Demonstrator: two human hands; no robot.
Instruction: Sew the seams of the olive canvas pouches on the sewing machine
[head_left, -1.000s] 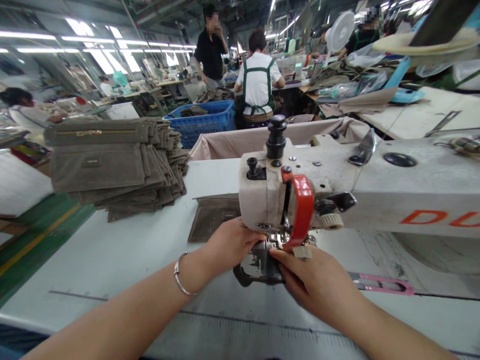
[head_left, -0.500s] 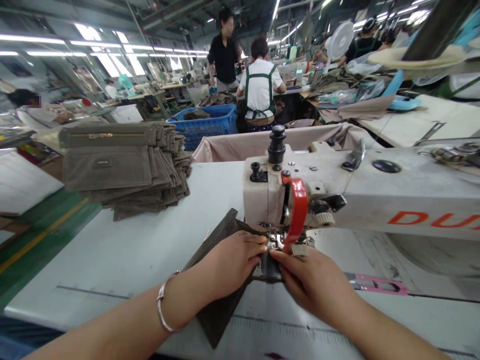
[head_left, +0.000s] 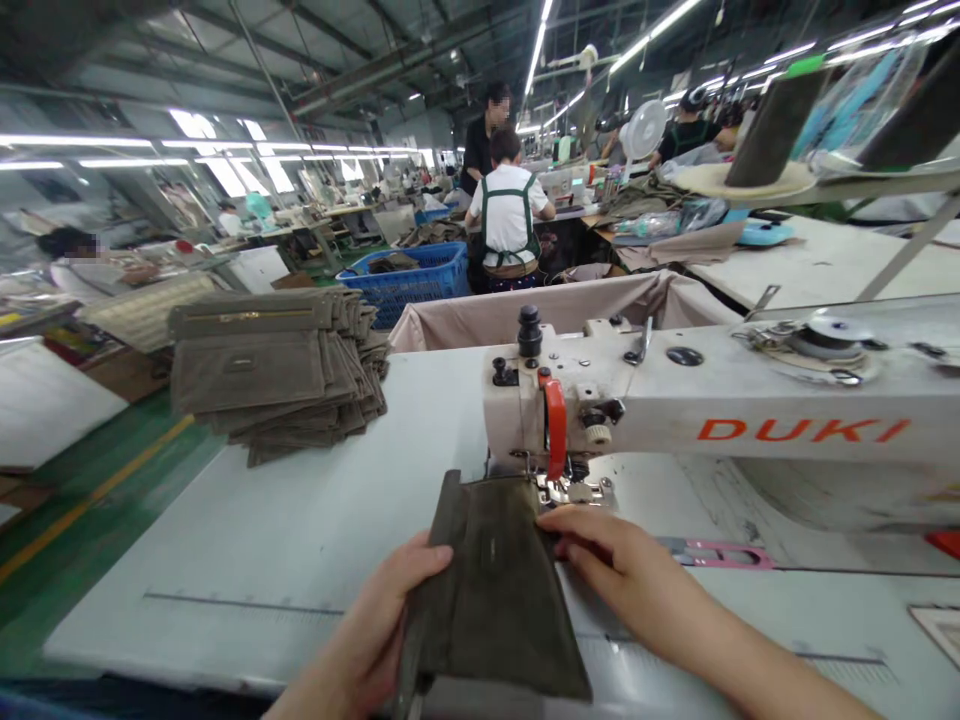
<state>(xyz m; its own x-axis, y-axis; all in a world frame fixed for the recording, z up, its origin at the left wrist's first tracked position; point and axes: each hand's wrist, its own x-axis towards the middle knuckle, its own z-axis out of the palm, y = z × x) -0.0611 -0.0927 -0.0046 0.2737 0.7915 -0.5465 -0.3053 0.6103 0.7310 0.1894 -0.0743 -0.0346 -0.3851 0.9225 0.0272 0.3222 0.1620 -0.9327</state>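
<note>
A dark olive fabric piece (head_left: 510,590) with a small label lies in front of the sewing machine (head_left: 600,375), its top right corner by the presser foot (head_left: 559,490). My left hand (head_left: 394,610) grips its left edge, thumb on top and fingers underneath. At the right edge, just below the presser foot, my right hand (head_left: 607,555) touches the fabric with fingertips close together; its lower fingers are partly hidden. A red guard (head_left: 555,428) hangs on the machine head above.
A stack of similar olive pieces (head_left: 277,370) sits at the table's back left. Pink-handled snips (head_left: 727,554) lie right of my right hand. Behind the machine are a cloth-lined trough (head_left: 525,308), a blue basket (head_left: 412,275) and a seated person (head_left: 510,215).
The fabric has turned to lie more upright in view, its labelled face showing. My left hand has moved from beside the presser foot down to the left edge. The camera view has shifted.
</note>
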